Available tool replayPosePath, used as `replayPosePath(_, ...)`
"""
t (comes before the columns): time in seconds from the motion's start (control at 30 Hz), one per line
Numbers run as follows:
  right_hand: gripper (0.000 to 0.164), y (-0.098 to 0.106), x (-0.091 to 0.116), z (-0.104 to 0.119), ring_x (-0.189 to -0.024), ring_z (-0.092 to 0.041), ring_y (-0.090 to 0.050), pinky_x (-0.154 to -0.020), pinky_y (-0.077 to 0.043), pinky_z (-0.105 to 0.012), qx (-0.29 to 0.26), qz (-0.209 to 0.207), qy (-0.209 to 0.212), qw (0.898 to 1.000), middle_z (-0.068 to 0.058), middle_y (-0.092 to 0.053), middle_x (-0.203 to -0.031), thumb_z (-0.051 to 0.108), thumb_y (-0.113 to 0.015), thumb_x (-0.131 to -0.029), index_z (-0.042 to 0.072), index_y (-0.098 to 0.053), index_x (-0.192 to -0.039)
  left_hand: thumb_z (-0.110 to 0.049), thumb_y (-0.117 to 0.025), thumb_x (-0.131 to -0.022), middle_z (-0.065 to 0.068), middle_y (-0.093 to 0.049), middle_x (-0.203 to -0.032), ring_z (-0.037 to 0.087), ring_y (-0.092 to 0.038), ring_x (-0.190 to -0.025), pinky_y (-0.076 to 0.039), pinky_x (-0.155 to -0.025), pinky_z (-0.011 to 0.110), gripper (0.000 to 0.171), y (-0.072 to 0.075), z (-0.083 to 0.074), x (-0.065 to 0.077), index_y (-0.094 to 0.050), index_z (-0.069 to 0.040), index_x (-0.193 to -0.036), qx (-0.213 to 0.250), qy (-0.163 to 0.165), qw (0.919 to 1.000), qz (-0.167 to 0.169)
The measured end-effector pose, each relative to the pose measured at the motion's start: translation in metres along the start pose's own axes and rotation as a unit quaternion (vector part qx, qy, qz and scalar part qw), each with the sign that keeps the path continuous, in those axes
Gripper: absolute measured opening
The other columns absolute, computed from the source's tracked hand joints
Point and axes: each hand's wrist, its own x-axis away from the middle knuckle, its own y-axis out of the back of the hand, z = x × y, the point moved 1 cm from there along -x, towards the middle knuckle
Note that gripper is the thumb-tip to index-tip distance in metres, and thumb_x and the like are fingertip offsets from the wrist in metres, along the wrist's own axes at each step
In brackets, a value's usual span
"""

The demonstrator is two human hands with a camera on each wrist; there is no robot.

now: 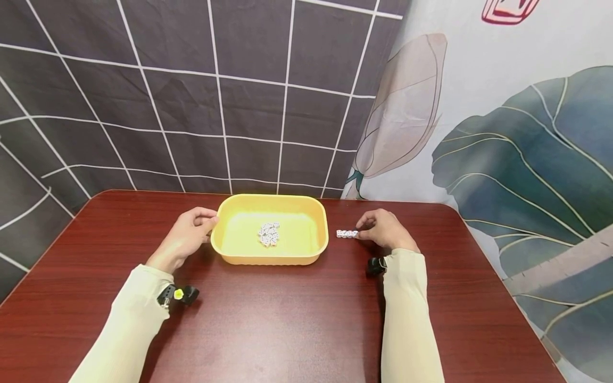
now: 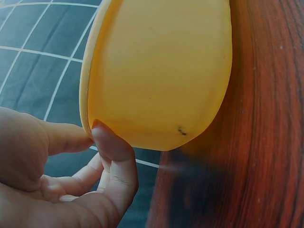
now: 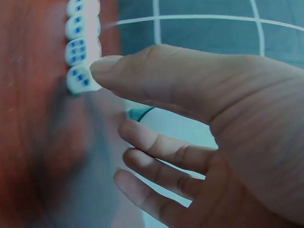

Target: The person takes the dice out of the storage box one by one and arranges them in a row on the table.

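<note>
A yellow plastic tray [image 1: 269, 260] with rounded corners stands on the table. My left hand [image 1: 189, 231] pinches its left end at the rim between thumb and finger; the other fingers curl loosely below in the left wrist view. Several white dice [image 1: 269, 234] lie clustered inside the tray. To its right, more dice stand in a tight straight row [image 1: 344, 233]. My right hand [image 1: 384, 230] pinches the die [image 3: 78, 80] at the row's near right end, thumb tip on its edge. The index finger is mostly hidden behind the thumb; the remaining fingers are loosely bent and apart from the dice.
The dark red wooden table [image 1: 287, 319] ends just behind the tray, at a dark grid-patterned cloth [image 1: 182, 96]. A white cloth with large leaf prints [image 1: 527, 138] hangs along the right. Each wrist wears a small black camera [image 1: 375, 266].
</note>
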Motion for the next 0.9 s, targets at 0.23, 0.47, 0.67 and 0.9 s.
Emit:
replayPosePath(0.23,0.018,0.009,0.004,0.014,-0.103,-0.03,-0.068,-0.093,-0.052,-0.046,0.023,-0.024,0.027,0.999,-0.011,-0.076,-0.104,0.015,-0.077,-0.085,0.008,-0.077,-0.102,-0.017,-0.05,-0.107,0.018,-0.065,-0.11,0.003,-0.062,-0.08,-0.058,-0.071,0.02,0.042,0.0,0.002,-0.001,-0.047,0.013,-0.136,-0.001,0.0,1.0,0.001)
replayPosePath(0.47,0.022,0.014,0.007,0.032,-0.113,-0.035,-0.064,-0.1,-0.051,-0.053,0.011,-0.034,0.039,0.999,-0.016,-0.069,-0.118,0.021,-0.076,-0.089,0.009,-0.074,-0.108,-0.016,-0.05,-0.107,0.025,-0.064,-0.116,0.003,-0.063,-0.081,-0.058,-0.071,0.02,0.042,0.0,0.001,0.0,-0.046,0.013,-0.137,0.0,-0.001,1.0,0.002)
replayPosePath(0.67,0.029,0.013,0.007,0.043,-0.114,-0.035,-0.063,-0.1,-0.051,-0.051,0.009,-0.029,0.051,0.998,-0.016,-0.067,-0.121,0.022,-0.077,-0.089,0.008,-0.073,-0.113,-0.016,-0.05,-0.107,0.026,-0.064,-0.116,0.004,-0.063,-0.082,-0.058,-0.072,0.02,0.041,-0.001,0.0,0.0,-0.047,0.013,-0.136,0.0,-0.001,1.0,0.002)
replayPosePath(0.9,0.029,0.011,0.006,0.057,-0.112,-0.034,-0.064,-0.1,-0.051,-0.049,-0.006,-0.033,0.082,0.996,-0.015,-0.068,-0.116,0.021,-0.078,-0.088,0.007,-0.074,-0.112,-0.016,-0.05,-0.107,0.024,-0.064,-0.114,0.004,-0.063,-0.082,-0.058,-0.072,0.02,0.041,-0.001,0.0,0.0,-0.047,0.013,-0.136,0.002,-0.002,1.0,0.001)
